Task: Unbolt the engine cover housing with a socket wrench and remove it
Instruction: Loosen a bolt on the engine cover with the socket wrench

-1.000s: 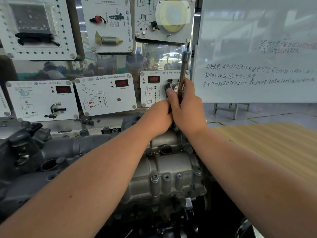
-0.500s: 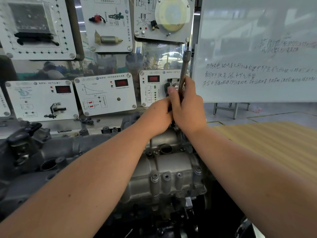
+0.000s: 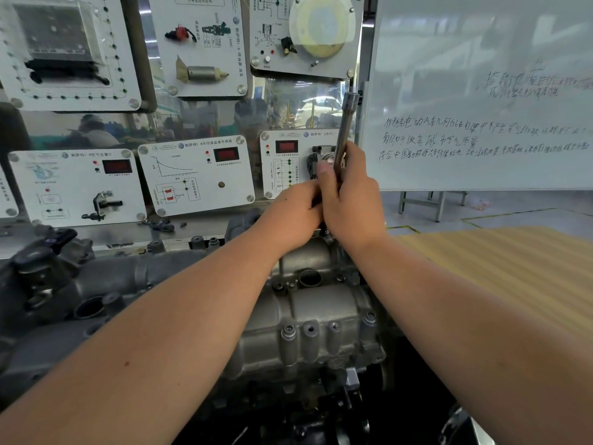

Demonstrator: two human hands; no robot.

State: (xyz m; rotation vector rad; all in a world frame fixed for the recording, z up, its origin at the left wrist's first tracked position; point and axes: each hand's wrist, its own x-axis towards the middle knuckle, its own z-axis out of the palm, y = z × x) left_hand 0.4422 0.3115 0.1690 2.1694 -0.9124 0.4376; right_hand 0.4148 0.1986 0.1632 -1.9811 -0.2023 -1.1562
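Note:
The grey cast engine cover housing point(image 3: 317, 316) lies in the middle, with bolts along its near flange. A long silver socket wrench point(image 3: 345, 123) stands nearly upright over the housing's far end. My right hand point(image 3: 349, 203) grips its shaft, thumb pressed against the side. My left hand point(image 3: 292, 216) is curled around the lower part of the tool, right beside the right hand. Where the tool meets the housing is hidden behind both hands.
White training panels point(image 3: 195, 175) with red displays and mounted parts stand behind the engine. A whiteboard point(image 3: 481, 91) with writing fills the upper right. A striped wooden tabletop point(image 3: 500, 268) lies at the right. Dark engine parts point(image 3: 48, 284) sit at the left.
Both hands stay on the wrench at the same spot; the tool's upper end has barely shifted, and the housing has not moved.

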